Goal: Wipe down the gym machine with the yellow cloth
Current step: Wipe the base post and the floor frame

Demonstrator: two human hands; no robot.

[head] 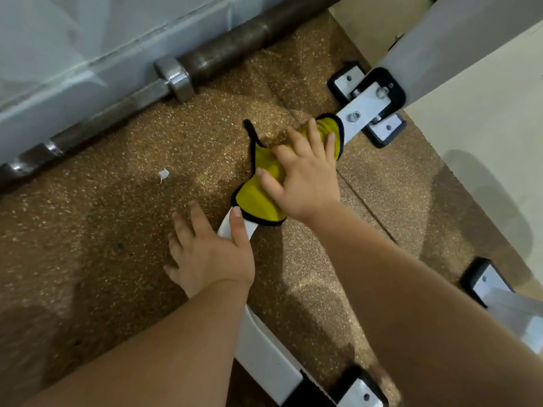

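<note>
Head view: right hand (305, 183) flat with fingers spread, pressing the yellow cloth (255, 198) under its palm onto the gym machine's white base bar (357, 113). Left hand (208, 254) sits just wrist-side of it, released, fingers on the speckled floor (117, 230), thumb on the bar.

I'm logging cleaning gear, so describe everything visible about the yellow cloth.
The yellow cloth looks like soft microfibre with black edging. It lies crumpled along the machine's white bar, one corner trailing onto the speckled floor. The right hand presses it down with spread fingers; the left hand rests just beside it.
</note>
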